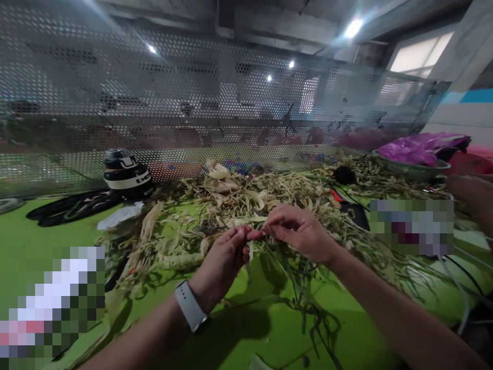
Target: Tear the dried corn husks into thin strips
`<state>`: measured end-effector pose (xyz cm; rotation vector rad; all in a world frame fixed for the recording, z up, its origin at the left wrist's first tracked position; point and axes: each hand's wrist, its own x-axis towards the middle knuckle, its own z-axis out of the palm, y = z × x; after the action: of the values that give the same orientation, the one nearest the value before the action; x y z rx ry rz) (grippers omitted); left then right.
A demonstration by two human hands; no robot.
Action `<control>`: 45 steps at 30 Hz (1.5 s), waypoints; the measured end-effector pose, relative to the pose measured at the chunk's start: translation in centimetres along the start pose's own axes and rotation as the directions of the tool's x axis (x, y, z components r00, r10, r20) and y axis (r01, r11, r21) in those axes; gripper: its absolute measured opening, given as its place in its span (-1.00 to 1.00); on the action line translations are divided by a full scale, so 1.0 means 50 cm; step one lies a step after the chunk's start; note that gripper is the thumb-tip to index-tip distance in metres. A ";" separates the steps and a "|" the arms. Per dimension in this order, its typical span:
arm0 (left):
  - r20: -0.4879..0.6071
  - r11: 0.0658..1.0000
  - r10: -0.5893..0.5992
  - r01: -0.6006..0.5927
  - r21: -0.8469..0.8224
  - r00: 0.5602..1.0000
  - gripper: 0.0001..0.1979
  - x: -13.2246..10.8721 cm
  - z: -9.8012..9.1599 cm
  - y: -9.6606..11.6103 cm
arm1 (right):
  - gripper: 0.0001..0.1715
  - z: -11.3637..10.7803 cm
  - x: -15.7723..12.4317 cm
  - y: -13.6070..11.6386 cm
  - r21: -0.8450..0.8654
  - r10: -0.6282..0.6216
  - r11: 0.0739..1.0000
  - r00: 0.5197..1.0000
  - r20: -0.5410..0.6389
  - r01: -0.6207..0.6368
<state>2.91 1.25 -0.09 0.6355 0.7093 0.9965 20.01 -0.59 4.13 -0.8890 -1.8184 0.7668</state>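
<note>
My left hand (223, 257), with a pale watch (188, 303) on its wrist, has its fingers curled in a pinch. What sits between its fingertips is too small to make out. Meeting it at the tips, my right hand (298, 231) pinches thin green-brown plant strands (304, 277). These hang below the fingers in a loose, tangled bunch over the green tabletop (246, 329). Just beyond both hands spreads a heap of dried, pale leaves and stems (262, 192).
A black-and-white lidded jar (127, 177) stands at the back left, in front of a perforated metal screen (192, 103). To the right are a basin (419, 167) with a purple plastic bag (419, 148), a dark phone-like slab (356, 215), cables (454, 288) and another person's blurred arm (472, 198).
</note>
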 end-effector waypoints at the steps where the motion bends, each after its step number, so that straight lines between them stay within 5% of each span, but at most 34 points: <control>1: -0.021 1.000 0.013 -0.013 0.002 1.000 -0.92 0.000 0.000 0.001 | -0.93 -0.002 0.000 0.002 -0.047 -0.056 0.997 0.998 -0.037 0.054; 4: -0.053 0.999 0.037 -0.036 0.010 0.998 -0.94 -0.002 -0.001 0.008 | -0.93 -0.009 0.001 0.004 -0.036 -0.031 0.999 0.997 -0.064 0.029; 10: -0.012 0.998 0.044 -0.044 0.050 0.999 -0.96 -0.010 0.002 0.007 | -0.76 -0.008 -0.003 -0.001 0.184 0.319 0.918 0.929 0.187 -0.352; 22: 0.093 0.933 -0.041 0.005 0.359 0.995 -0.86 -0.016 0.006 -0.005 | -0.80 -0.015 -0.003 0.014 0.147 0.441 0.851 0.839 0.320 -0.504; 27: 0.120 0.935 -0.030 -0.015 0.354 0.992 -0.80 -0.009 -0.002 0.008 | -0.82 -0.015 0.008 0.027 0.331 0.458 0.777 0.841 0.289 -0.536; 34: 0.188 0.922 -0.044 -0.033 0.385 0.981 -0.79 -0.001 -0.014 0.036 | -0.85 -0.029 0.014 0.039 0.467 0.501 0.613 0.771 0.394 -0.637; 37: 0.197 0.909 0.000 -0.082 0.409 0.980 -0.79 0.003 -0.020 0.043 | -0.84 -0.032 0.016 0.036 0.349 0.533 0.724 0.803 0.266 -0.596; 40: 0.177 0.870 0.011 -0.097 0.484 0.984 -0.79 0.005 -0.024 0.051 | -0.76 -0.040 0.017 0.034 -0.011 0.444 0.894 0.885 0.137 -0.447; 45: 0.185 0.768 0.016 -0.130 0.627 0.983 -0.81 0.004 -0.025 0.058 | -0.68 -0.059 0.017 0.031 -0.342 0.312 0.904 0.943 0.114 -0.258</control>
<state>0.48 2.80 1.30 1.3437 0.8810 0.7432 22.87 1.32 4.35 -1.3659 -2.0232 0.7524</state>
